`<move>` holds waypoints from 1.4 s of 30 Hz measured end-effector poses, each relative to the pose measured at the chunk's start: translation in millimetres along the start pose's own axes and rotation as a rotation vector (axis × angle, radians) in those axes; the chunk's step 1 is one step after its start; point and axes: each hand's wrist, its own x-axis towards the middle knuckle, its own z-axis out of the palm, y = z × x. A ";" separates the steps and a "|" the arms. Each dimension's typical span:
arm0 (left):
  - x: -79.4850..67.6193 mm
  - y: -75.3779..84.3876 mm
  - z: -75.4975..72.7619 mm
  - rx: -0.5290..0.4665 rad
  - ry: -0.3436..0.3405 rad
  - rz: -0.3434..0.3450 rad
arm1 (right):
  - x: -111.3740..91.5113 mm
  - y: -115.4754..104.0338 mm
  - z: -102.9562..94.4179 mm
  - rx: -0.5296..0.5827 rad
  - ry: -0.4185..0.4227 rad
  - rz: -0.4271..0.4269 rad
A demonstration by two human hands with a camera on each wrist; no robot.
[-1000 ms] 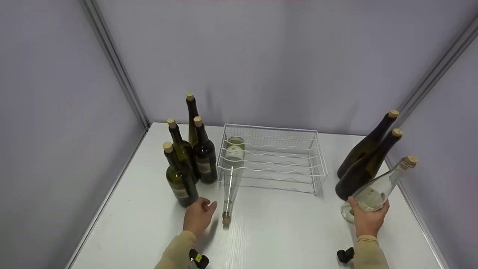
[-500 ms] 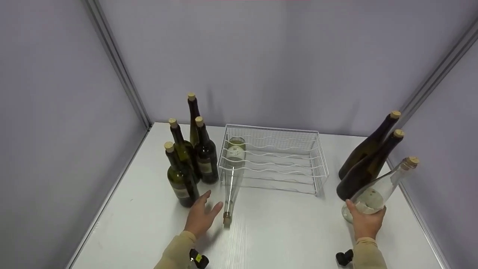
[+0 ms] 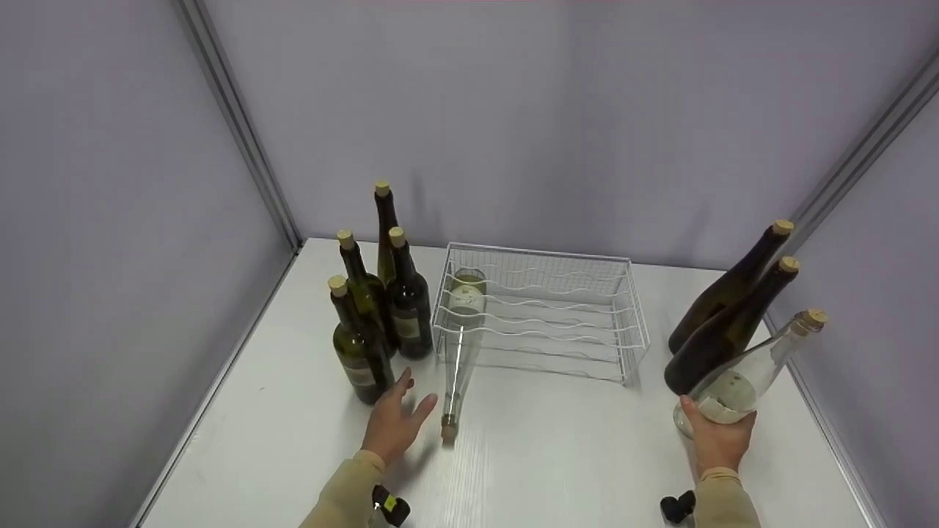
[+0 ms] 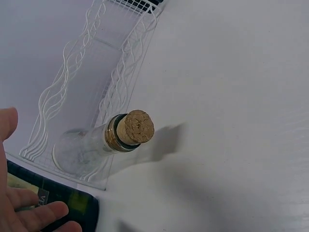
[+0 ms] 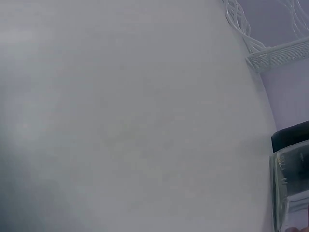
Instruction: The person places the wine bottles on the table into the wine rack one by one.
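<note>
My left hand [image 3: 395, 422] has its thumb and fingers spread apart, with the fingertips right at the lower side of a corked green wine bottle [image 3: 361, 359]. In the left wrist view those fingers [image 4: 41, 215] overlap the dark bottle [image 4: 79, 208]. My right hand [image 3: 719, 440] grips a corked clear glass bottle [image 3: 736, 385] around its lower body, at the right of the table. Another clear bottle [image 3: 456, 359] lies in the left end of the white wire rack [image 3: 557, 323], its corked neck sticking out toward me.
Several more corked dark bottles [image 3: 411, 315] stand upright behind the one at my left hand. A pair of dark bottles [image 3: 708, 345] stands at the right, behind the clear one. Walls enclose the white table [image 3: 557, 447] at the back and sides.
My left hand's fingers have uncurled and the thumb has swung away from them, beside the green bottle. My right hand keeps its grip on the clear bottle. The head view has shifted slightly.
</note>
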 end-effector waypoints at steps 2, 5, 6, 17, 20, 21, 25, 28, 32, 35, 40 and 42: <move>0.5 0.1 -0.6 0.002 0.002 0.003 | 0.4 -0.8 -0.8 -0.023 0.000 -0.003; 0.8 0.8 -1.4 0.001 0.003 0.008 | 0.0 -1.5 -2.0 -0.064 0.007 0.011; 0.7 0.9 -1.7 -0.001 0.003 0.009 | -0.3 -1.6 -2.5 -0.073 0.011 0.017; 0.0 0.8 -4.8 -0.007 0.009 0.012 | -2.1 -4.4 -6.4 -0.075 0.022 -0.023; -0.2 1.2 -6.0 -0.009 0.018 0.017 | -2.5 -7.7 -6.9 -0.081 0.003 -0.044; -0.2 1.4 -6.2 -0.007 0.023 0.023 | -2.6 -8.5 -7.1 -0.093 -0.004 -0.051; -0.3 1.9 -7.2 0.000 0.037 0.045 | -4.0 -12.5 -7.1 -0.200 -0.025 -0.115; -0.3 2.5 -8.1 0.003 0.043 0.049 | -6.4 -15.4 -6.4 -0.286 -0.030 -0.187; -0.8 4.6 -10.2 0.004 0.050 0.054 | -9.2 -21.3 -5.0 -0.343 -0.078 -0.280; -2.1 6.6 -12.2 0.005 0.054 0.060 | -11.9 -26.9 -3.9 -0.375 -0.139 -0.330; -3.4 8.8 -15.0 -0.004 0.055 0.056 | -17.4 -38.0 -1.0 -0.414 -0.239 -0.390; -3.6 9.6 -16.2 -0.004 0.057 0.061 | -19.3 -44.1 -0.4 -0.421 -0.287 -0.410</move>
